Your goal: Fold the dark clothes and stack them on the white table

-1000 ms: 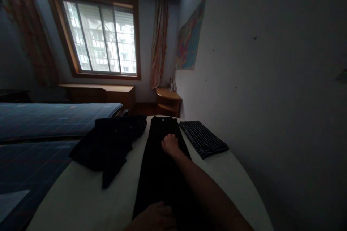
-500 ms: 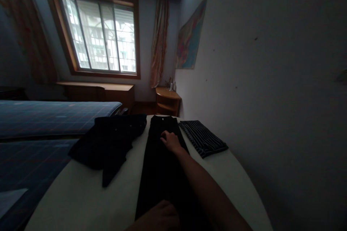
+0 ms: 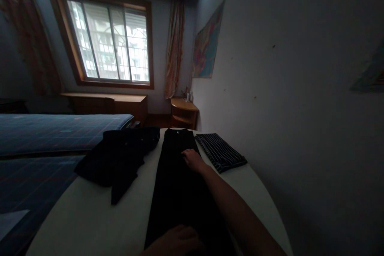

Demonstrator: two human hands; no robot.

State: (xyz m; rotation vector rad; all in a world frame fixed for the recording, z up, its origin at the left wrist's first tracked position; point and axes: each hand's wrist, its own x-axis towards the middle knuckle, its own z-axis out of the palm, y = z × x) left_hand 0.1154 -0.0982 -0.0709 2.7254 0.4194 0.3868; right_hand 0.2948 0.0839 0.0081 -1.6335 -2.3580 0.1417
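Note:
Long black trousers [image 3: 175, 180] lie lengthwise on the round pale table [image 3: 90, 224], a small light label showing at the waist end. My right hand [image 3: 193, 159] rests on their right edge, below the waist, with its fingers stretched over the cloth. Close to the camera, my left hand [image 3: 181, 237] lies low on the trousers; it is dark, but its fingers look laid out flat. To the left is a dark, loosely spread garment [image 3: 120, 160] with small buttons. Right of the trousers sits a folded black garment with white stripes [image 3: 221, 152].
A bed with a blue checked mattress [image 3: 60, 132] stands left of the table. The wall [image 3: 300, 136] runs close along the right side. Beyond the table are a wooden corner shelf [image 3: 183, 105], a wooden desk [image 3: 129, 98] and a window [image 3: 111, 42].
My right hand has slid slightly toward me and to the trousers' right edge, its fingers less curled. My left hand stays near the same place. The view has shifted a little.

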